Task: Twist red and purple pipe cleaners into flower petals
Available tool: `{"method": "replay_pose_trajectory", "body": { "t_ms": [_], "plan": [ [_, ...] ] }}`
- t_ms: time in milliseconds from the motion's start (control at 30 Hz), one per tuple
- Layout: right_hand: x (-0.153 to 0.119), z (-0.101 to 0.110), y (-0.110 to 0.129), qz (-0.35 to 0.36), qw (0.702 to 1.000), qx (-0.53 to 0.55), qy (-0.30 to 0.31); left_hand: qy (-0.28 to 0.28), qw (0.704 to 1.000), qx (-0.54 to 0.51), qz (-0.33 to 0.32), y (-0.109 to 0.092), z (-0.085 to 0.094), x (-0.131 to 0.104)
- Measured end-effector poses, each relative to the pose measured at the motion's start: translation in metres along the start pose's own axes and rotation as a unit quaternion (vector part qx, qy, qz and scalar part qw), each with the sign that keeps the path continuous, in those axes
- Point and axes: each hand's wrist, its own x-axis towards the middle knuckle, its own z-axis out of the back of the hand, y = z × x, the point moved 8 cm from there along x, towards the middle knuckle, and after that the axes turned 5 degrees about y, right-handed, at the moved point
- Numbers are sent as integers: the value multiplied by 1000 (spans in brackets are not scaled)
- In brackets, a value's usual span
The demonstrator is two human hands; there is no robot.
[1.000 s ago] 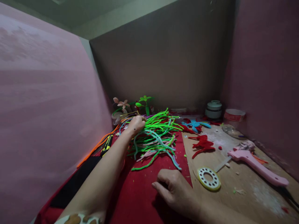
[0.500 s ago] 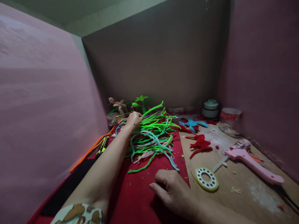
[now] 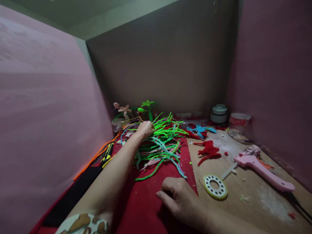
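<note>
Left hand [image 3: 147,129]: curled into a fist at the 9 o'clock end of the green stems [image 3: 162,127]; the fingertips are hidden, so whether a stem is pinched cannot be told.
Green stems: piled over the red cloth [image 3: 136,208] and fanned from the left hand toward 2 to 4 o'clock; the long axis is laid roughly from 9 to 3.
Right hand [image 3: 179,196]: rested at 5 o'clock from the left, loosely curled; nothing is seen in it, but the palm is hidden and how far it is closed cannot be judged. The green stems are met more closely by the left.
Pale blue stems [image 3: 162,145]: laid across the lower pile at 4 to 5 o'clock from the left hand, so that the stems beneath are partly covered.
Board [image 3: 234,214]: placed at 3 o'clock from the right hand, with the tape roll [image 3: 220,191] and glue gun [image 3: 262,169] toward 2 to 3 and red pieces [image 3: 209,151] at 1.
Far edge: occupied by a green flower [image 3: 147,103] at 12 o'clock from the left hand and a pink flower [image 3: 124,110] near 11.
</note>
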Motion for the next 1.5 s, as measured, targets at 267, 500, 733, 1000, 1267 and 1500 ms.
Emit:
{"method": "replay_pose_trajectory", "body": {
  "t_ms": [267,500,733,1000,1267,1500],
  "plan": [
    [-1,0,-3,3,1000,-10,-9,-125,991,-29,-38,-11,54,-19],
    [2,6,-2,-5,1000,-16,-21,-386,898,-161,-134,-28,139,-77],
    [0,15,1,3,999,-13,-50,-434,865,-177,-179,-57,171,-128],
    [-13,52,20,97,974,8,-203,50,948,-307,-69,-97,52,-168],
    [-11,67,12,152,935,-128,-295,103,819,-564,-11,-103,4,-170],
    [-9,72,6,134,941,-114,-288,151,815,-559,-24,-95,-18,-171]
  ]
}}
